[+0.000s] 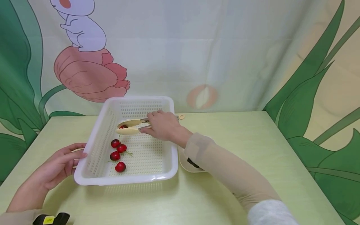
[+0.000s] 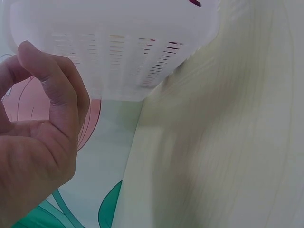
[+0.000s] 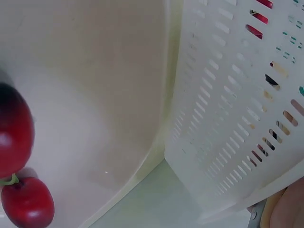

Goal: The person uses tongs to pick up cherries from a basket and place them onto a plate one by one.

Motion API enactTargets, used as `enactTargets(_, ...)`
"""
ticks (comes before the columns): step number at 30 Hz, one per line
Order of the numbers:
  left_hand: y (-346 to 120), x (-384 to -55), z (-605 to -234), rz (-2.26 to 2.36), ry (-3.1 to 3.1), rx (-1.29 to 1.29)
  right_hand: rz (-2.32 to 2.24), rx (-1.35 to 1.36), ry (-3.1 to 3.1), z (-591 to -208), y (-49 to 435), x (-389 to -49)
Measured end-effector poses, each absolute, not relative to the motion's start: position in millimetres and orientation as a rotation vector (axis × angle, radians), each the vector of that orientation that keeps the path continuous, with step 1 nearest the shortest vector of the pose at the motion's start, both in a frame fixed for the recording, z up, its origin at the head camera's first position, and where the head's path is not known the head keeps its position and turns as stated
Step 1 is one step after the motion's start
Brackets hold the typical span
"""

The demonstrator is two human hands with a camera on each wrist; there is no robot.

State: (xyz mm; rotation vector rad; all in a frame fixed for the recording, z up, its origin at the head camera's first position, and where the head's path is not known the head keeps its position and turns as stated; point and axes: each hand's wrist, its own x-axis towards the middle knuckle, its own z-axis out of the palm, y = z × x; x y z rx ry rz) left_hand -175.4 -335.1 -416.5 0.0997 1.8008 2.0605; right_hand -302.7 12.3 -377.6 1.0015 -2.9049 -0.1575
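My right hand [image 1: 163,125] has its fingers curled round a pair of metal tongs with pale yellow, rounded tips [image 1: 127,131]. The tongs lie across the far half of a white, slotted plastic basket [image 1: 129,179], long axis running right to left, tips pointing left and handle end, with its pale ring [image 1: 181,117], beyond the right wall. A dark red cherry [image 1: 123,126] shows between the tips; I cannot tell whether they pinch it. My left hand [image 1: 63,159] holds the basket's left rim, its fingers bent at the edge.

The basket's long axis runs near to far, its far end close to the table's far edge. Inside, open room lies on the right part of the slotted floor; the left wall is near the tips. The table [image 1: 168,209] extends nearer and to the right.

Four glossy red cherries [image 1: 120,167] sit nearer than the tips, on the left of the floor. A shallow off-white dish [image 1: 191,168] stands just right of the basket, partly hidden by my beige sleeve [image 1: 230,168]; two red cherries [image 3: 28,204] show in it. A printed cloth [image 1: 168,62] hangs behind.
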Motion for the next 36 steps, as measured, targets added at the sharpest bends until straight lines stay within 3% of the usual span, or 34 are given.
enactTargets(36, -335, -175, -419, 2.09, 1.768, 0.121, 0.168, 0.921, -2.829, -364, 73, -290)
